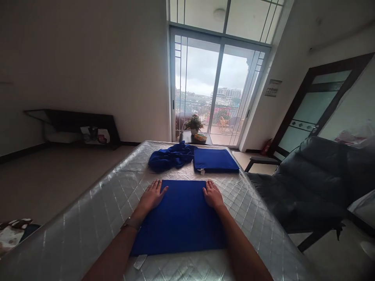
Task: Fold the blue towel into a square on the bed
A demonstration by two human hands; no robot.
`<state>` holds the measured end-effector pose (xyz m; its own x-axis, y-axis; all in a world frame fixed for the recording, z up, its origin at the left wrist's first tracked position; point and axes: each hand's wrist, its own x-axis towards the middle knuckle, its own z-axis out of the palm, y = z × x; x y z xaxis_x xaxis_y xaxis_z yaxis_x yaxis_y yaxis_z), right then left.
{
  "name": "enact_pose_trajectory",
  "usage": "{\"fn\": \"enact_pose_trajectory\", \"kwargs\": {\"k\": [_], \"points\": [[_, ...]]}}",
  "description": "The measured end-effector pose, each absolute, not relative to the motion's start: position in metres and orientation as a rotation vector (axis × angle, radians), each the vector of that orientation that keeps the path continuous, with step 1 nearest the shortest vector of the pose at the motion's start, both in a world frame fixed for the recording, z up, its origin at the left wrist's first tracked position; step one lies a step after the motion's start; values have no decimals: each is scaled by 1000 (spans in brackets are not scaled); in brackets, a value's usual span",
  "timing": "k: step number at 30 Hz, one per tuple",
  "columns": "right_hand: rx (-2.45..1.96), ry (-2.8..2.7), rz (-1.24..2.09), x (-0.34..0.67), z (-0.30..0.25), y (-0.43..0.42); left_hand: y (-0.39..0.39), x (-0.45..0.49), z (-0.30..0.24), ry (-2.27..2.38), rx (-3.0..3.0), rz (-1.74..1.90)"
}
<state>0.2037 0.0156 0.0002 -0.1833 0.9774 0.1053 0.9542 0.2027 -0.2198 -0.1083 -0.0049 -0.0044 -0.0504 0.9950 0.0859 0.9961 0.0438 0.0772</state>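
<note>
A blue folded cloth lies flat on the quilted silver mattress, with a white tag at its near left corner. My left hand rests flat on its far left edge, fingers stretched forward and thumb on the cloth. On the far right edge lies my right hand, open, palm down. Beyond them a second blue folded cloth sits in a neat stack, a small tag on its near side. Left of that stack is a crumpled blue cloth, heaped loosely.
A black padded chair stands close to the mattress on the right. Behind the far end is a small table with a potted plant, before a sliding glass door. A dark low stand is by the left wall.
</note>
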Motion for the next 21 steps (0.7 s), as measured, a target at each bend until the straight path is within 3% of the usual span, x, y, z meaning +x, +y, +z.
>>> {"fn": "enact_pose_trajectory", "kwargs": {"k": [6,16,21], "points": [[-1864,-2238,103,202,-1,16,-5,-84,6,-2206,-2192,-260],[-1796,-2349,106,208,-8,17,18,87,8,-1559,-2802,-579],[-1803,-2329,115,208,-10,18,22,89,-4,-1603,-2783,-601]]}}
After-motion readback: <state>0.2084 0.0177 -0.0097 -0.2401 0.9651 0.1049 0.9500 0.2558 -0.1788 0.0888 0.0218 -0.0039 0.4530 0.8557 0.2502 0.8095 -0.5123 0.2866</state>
